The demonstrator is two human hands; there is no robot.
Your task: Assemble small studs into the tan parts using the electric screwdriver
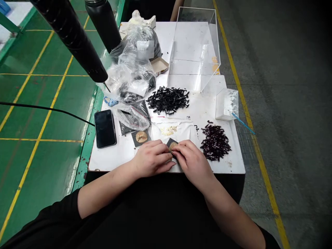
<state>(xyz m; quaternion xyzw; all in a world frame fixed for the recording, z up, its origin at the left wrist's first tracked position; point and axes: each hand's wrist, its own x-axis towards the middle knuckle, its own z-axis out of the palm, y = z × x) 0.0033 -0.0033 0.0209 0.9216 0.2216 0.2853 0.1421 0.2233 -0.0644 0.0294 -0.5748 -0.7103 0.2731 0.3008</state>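
Note:
My left hand (155, 158) and my right hand (193, 162) meet at the front of the white table. Their fingertips pinch together over a small dark square pad with a tan lump (172, 146) on it. Whatever tiny piece lies between the fingers is hidden. Just beyond them, small gold-coloured pieces (169, 130) lie spread on a white sheet (185, 129). A second dark pad with a tan lump (141, 137) rests left of my left hand. Right of my right hand is a pile of dark reddish-brown small parts (215, 142). Farther back sits a heap of black curved parts (168, 100).
A phone (105, 128) and clear bags of parts (132, 79) occupy the left side. A black bottle (103, 26) and a hanging black electric screwdriver (75, 41) stand over them. At the back right are a clear box (194, 45) and a small clear container (225, 103) with a blue stick.

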